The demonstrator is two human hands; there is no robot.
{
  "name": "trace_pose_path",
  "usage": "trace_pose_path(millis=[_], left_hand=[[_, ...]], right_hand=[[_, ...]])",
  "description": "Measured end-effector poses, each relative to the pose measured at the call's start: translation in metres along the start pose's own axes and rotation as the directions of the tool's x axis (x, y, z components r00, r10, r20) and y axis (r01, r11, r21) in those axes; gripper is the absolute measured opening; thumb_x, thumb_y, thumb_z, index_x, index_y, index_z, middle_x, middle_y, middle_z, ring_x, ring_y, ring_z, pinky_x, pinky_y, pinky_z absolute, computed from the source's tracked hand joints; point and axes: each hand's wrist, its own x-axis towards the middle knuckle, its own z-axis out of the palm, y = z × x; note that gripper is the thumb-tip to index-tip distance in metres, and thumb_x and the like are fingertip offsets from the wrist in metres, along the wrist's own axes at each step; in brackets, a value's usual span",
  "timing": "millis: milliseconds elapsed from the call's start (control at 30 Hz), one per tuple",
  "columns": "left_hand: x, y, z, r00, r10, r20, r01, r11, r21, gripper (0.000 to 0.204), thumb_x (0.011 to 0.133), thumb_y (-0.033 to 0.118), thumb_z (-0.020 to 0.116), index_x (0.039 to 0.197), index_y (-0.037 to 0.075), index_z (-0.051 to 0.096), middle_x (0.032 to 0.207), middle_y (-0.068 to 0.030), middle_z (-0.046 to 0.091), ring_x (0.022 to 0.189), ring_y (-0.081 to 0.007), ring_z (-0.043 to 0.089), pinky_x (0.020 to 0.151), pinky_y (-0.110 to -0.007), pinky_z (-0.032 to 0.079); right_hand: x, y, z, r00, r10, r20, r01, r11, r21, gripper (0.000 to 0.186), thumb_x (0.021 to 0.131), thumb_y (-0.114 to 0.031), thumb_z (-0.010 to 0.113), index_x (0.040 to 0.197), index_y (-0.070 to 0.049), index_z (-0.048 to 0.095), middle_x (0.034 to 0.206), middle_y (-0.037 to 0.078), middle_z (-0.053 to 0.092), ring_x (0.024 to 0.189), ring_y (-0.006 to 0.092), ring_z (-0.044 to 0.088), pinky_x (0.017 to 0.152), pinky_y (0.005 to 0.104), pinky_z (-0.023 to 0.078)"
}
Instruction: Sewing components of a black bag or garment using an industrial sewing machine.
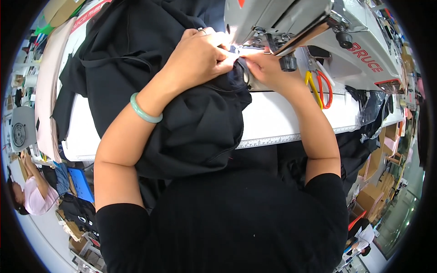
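Note:
Black fabric [195, 123], apparently a garment, spreads over the left and middle of the white sewing table [268, 118] and hangs over its front edge. My left hand [200, 59], closed, pinches the fabric close to the needle area of the sewing machine [314, 27]. From the other side my right hand [268, 68] comes under the machine head, its fingers pressed together at the same edge of cloth. Both sets of fingertips nearly meet in the bright lamp light. The needle and the exact spot being gripped are hard to make out.
Scissors [320, 88] with red and yellow handles lie right of my right forearm. A ruler strip [273, 142] runs along the table's front edge. Dark cloth and clear plastic [371, 109] sit at the right end. Another person [38, 191] works at the far left.

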Motion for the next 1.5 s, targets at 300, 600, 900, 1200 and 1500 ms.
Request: trace_pose_path(millis=[300, 600, 900, 1200, 1500], left_hand=[[-0.041, 0.045, -0.024, 0.965, 0.130, 0.226, -0.138, 0.990, 0.023, 0.014, 0.084, 0.021, 0.067, 0.084, 0.007, 0.068, 0.082, -0.0053, 0.061, 0.084, -0.0234, 0.061, 0.088, -0.038, 0.044], [-0.043, 0.042, -0.010, 0.994, -0.041, 0.097, 0.039, 0.999, 0.021, 0.015, 0.085, 0.022, 0.070, 0.093, 0.011, 0.072, 0.081, -0.0017, 0.055, 0.072, -0.0202, 0.057, 0.069, -0.033, 0.041], [-0.037, 0.038, -0.004, 0.996, 0.089, 0.007, -0.089, 0.991, 0.098, 0.022, 0.083, 0.021, 0.069, 0.102, 0.010, 0.069, 0.103, 0.0021, 0.064, 0.088, -0.0164, 0.059, 0.071, -0.032, 0.043], [-0.041, 0.034, -0.007, 0.991, 0.106, 0.082, -0.112, 0.991, 0.074, 0.017, 0.085, 0.018, 0.066, 0.099, 0.010, 0.072, 0.105, 0.0043, 0.068, 0.089, -0.0148, 0.060, 0.071, -0.030, 0.043], [-0.011, 0.002, 0.001, 0.998, 0.057, -0.034, -0.055, 0.997, 0.059, 0.009, 0.079, 0.020, 0.071, 0.083, 0.012, 0.074, 0.092, -0.0019, 0.068, 0.085, -0.0238, 0.062, 0.073, -0.036, 0.050]], right_hand=[[-0.011, -0.067, -0.038, 0.815, -0.543, 0.202, 0.575, 0.714, -0.400, 0.034, 0.073, -0.005, 0.068, 0.105, -0.015, 0.062, 0.097, -0.004, 0.062, 0.085, 0.0169, 0.063, 0.067, 0.0314, 0.052], [-0.011, -0.067, -0.050, 0.871, -0.479, 0.109, 0.490, 0.837, -0.241, 0.029, 0.068, -0.005, 0.077, 0.094, -0.015, 0.069, 0.092, -0.004, 0.067, 0.082, 0.0168, 0.064, 0.060, 0.0305, 0.052], [-0.018, -0.074, -0.047, 0.866, -0.426, 0.264, 0.494, 0.813, -0.308, 0.022, 0.073, -0.007, 0.076, 0.093, -0.011, 0.069, 0.091, -0.001, 0.066, 0.077, 0.0204, 0.064, 0.061, 0.0322, 0.052], [-0.019, -0.074, -0.044, 0.880, -0.415, 0.230, 0.464, 0.854, -0.236, 0.023, 0.074, -0.008, 0.076, 0.096, -0.010, 0.069, 0.090, 0.003, 0.066, 0.074, 0.0231, 0.066, 0.063, 0.0337, 0.053], [0.007, -0.033, -0.021, 0.935, -0.333, 0.122, 0.355, 0.881, -0.313, 0.009, 0.084, -0.016, 0.067, 0.089, -0.011, 0.061, 0.079, 0.005, 0.061, 0.070, 0.0253, 0.062, 0.061, 0.0350, 0.048]])
